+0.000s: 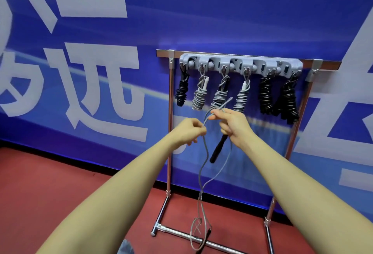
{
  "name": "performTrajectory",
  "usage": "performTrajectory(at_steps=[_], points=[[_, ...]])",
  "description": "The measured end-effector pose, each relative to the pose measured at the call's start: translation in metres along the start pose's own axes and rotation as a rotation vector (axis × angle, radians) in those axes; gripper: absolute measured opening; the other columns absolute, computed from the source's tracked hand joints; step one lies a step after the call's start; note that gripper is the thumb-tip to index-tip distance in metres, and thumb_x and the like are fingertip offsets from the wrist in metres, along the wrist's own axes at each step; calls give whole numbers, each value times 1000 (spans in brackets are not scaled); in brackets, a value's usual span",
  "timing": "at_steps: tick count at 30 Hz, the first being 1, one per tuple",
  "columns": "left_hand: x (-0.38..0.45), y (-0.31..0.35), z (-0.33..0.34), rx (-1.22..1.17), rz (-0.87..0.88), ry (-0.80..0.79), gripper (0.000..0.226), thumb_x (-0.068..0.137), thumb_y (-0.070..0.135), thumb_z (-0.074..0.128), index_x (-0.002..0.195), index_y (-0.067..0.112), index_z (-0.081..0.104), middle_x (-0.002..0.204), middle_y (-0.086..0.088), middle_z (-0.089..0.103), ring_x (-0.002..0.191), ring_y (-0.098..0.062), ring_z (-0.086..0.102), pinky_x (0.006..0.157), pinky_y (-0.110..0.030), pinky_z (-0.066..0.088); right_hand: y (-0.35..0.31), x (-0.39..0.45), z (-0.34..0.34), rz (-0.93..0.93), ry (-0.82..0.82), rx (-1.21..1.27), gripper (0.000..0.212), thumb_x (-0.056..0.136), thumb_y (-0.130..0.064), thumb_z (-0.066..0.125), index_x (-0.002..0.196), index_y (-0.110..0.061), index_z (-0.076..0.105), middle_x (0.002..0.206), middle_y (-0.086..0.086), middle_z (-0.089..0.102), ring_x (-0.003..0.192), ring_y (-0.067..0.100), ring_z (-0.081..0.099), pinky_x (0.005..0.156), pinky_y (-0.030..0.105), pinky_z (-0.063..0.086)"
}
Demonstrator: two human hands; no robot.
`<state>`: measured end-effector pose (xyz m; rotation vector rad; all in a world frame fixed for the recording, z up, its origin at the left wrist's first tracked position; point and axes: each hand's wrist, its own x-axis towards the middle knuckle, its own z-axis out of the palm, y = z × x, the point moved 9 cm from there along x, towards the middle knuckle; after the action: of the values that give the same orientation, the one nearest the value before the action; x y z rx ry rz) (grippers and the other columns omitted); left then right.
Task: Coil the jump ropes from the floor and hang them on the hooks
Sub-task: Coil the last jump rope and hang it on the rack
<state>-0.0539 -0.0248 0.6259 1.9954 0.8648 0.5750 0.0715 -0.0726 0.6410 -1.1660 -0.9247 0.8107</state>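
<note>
Six coiled ropes (240, 96) hang on the far rack (240, 64). My left hand (188, 131) and right hand (232, 123) both pinch the grey rope (203, 165), right fingers also curled round its black handle (219, 148).

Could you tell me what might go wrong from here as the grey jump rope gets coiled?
The grey jump rope trails down in loose loops over the rack's base bar, so it could snag there as the left hand and right hand draw it up. The black handle dangles below the right hand and may swing into the coiled ropes. Every visible hook seems to carry a rope already, so a free one may be hard to find.
</note>
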Motion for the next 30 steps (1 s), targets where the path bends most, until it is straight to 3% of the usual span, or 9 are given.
performTrajectory(at_steps=[3, 8, 11, 14, 17, 20, 23, 25, 30], points=[[0, -1, 14, -105, 35, -44, 13, 90, 10, 60, 80, 4, 62, 67, 0, 60, 53, -10, 57, 53, -22, 50, -5, 0, -9, -26, 5, -3, 17, 94, -11, 54, 84, -6, 67, 80, 5, 72, 33, 6, 19, 36, 19, 17], [13, 25, -8, -278, 108, 152, 20, 93, 7, 58, 74, -1, 58, 63, -13, 56, 45, -3, 59, 54, -19, 53, 15, -11, -19, -7, -9, -162, 9, 89, -17, 64, 96, -15, 69, 68, -3, 57, 39, 6, 27, 40, 18, 25], [19, 51, -22, -398, 141, 207, 24, 93, 8, 58, 71, 0, 55, 61, -11, 57, 47, -4, 62, 55, -21, 55, 34, -22, -11, 46, -59, -351, 5, 84, -18, 71, 82, -14, 71, 53, -10, 49, 43, 7, 27, 42, 19, 23], [23, 70, -33, -491, 126, 224, 26, 95, 15, 56, 72, 4, 58, 65, -9, 60, 54, -11, 65, 59, -25, 57, 38, -20, -6, 19, -21, -381, 21, 89, -19, 65, 72, -8, 70, 53, -6, 57, 41, 10, 28, 40, 19, 22], [20, 64, -33, -391, 57, 215, 30, 99, 25, 47, 79, 6, 60, 66, -6, 61, 54, -14, 60, 50, -23, 52, 31, -11, -7, -8, 54, -245, 23, 92, -16, 60, 74, -7, 70, 58, -1, 63, 35, 6, 25, 36, 17, 19], [11, 33, -32, -155, 22, 250, 22, 94, 15, 45, 78, 11, 59, 69, -5, 56, 52, -14, 49, 46, -21, 38, 22, -2, -3, -14, 63, -103, 24, 93, -17, 59, 74, -8, 70, 63, 3, 66, 33, 4, 21, 35, 15, 17], [6, -3, -6, 71, -30, 48, 4, 88, 12, 55, 90, 12, 58, 79, -6, 56, 62, -16, 49, 49, -23, 40, 11, 3, 2, -4, 54, 2, 23, 95, -16, 55, 78, -5, 68, 63, 2, 68, 31, 5, 20, 34, 16, 15], [4, -18, 9, 103, -43, -72, 13, 89, 12, 58, 102, 10, 59, 80, -5, 56, 65, -14, 50, 51, -22, 42, 3, 5, 5, -9, 48, 36, 23, 96, -16, 55, 81, -5, 68, 66, 3, 69, 31, 6, 19, 35, 18, 14], [6, -4, -11, 138, 105, 100, 13, 93, 13, 57, 81, 9, 61, 66, -5, 61, 61, -15, 59, 63, -28, 51, -2, 3, 2, -41, 44, 47, 18, 96, -18, 56, 87, -8, 69, 74, 1, 67, 36, 8, 21, 38, 20, 16]])
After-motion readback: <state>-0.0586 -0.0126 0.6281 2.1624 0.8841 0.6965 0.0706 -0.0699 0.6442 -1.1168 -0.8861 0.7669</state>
